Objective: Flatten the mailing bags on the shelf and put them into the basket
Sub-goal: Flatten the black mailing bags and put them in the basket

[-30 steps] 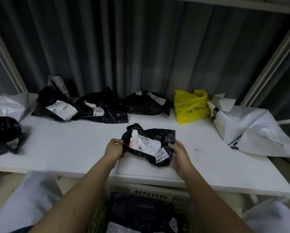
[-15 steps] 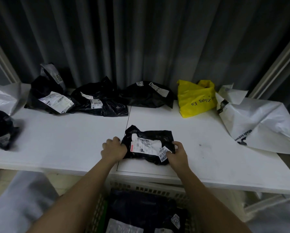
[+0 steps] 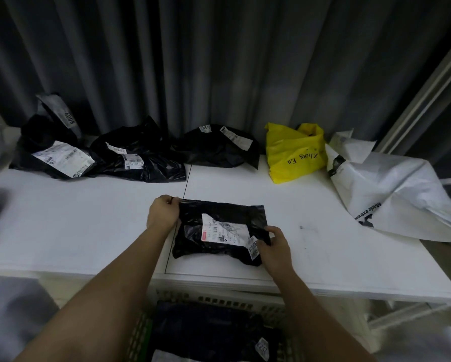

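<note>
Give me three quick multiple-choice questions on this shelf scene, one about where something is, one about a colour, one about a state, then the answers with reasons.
1. Where is the basket?
A. Below the shelf's front edge
B. On the shelf beside the yellow bag
C. Hanging on the curtain

2. What colour is the bag lettered "Zhong En"?
A. White
B. Yellow
C. Black

3. How is the black mailing bag in front being handled?
A. Lying untouched
B. Held by one hand only
C. Gripped by both hands

Answers: A, its slotted rim shows under the shelf; B, the lettering sits on yellow plastic; C, the left hand grips its far left corner and the right hand its near right edge.
</note>
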Tool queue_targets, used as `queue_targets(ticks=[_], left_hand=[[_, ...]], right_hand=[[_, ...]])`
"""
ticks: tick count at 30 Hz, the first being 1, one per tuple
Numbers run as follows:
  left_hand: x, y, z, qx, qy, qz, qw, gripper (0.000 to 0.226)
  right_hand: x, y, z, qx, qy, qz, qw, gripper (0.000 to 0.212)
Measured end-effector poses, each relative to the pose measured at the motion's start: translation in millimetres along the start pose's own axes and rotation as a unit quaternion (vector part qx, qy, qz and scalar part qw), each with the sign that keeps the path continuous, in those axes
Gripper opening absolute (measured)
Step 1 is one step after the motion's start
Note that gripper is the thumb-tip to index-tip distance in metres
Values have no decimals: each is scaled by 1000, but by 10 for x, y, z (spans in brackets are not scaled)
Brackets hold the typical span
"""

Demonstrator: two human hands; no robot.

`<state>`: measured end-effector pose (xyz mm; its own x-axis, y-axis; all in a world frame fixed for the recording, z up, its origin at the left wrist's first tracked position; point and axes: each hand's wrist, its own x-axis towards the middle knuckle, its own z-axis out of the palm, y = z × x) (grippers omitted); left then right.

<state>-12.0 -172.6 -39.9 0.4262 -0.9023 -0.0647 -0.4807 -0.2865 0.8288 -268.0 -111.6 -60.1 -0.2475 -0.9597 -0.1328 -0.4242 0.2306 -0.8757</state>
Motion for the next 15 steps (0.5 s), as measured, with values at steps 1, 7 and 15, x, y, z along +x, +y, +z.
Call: queue_targets(ticks=[1,7,15], left_hand=[[22,-45,8,-27,-6,-14,1000,33],[-173,-70,65,-70,-124,-100,985,74],[-630,16,-107,-18,-235,-133,963,49]], right_hand=[[6,23,-16,0,1,5,1000,30],[18,82,10,12,24,8,1000,28],[-60,-5,129,60,75,20,995,31]])
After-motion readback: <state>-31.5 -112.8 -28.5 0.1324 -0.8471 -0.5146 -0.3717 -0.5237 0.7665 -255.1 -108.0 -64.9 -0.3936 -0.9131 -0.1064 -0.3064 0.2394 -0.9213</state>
